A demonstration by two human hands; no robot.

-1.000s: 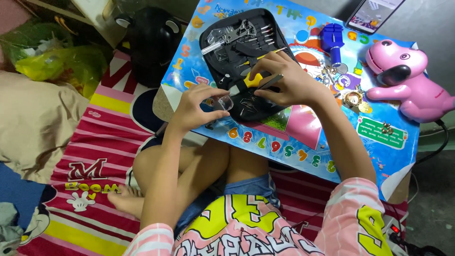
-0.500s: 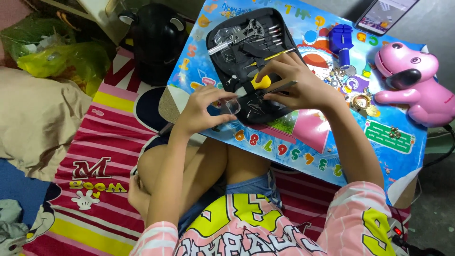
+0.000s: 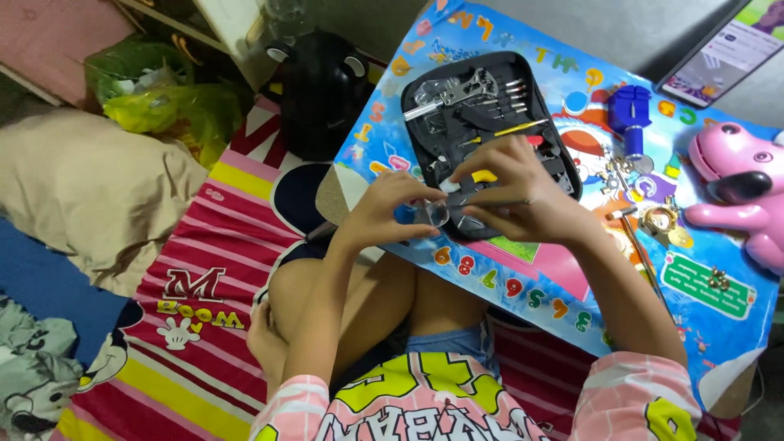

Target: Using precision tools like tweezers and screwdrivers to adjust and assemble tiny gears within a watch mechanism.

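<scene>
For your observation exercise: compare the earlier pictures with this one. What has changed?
The left hand and right hand have drawn closer over the tool case; the yellow handle is now mostly hidden. Both still hold the small clear piece and thin tool. Table items unchanged.

The small clear round object [image 3: 434, 214] pinched by the left hand [image 3: 390, 214] is too small to be identified. Part of the black tool case [image 3: 457, 122] is covered by the right hand [image 3: 523, 192]. The pink toy dog [image 3: 739, 196] and the phone [image 3: 719, 49] are cut off by the picture's edge.
</scene>
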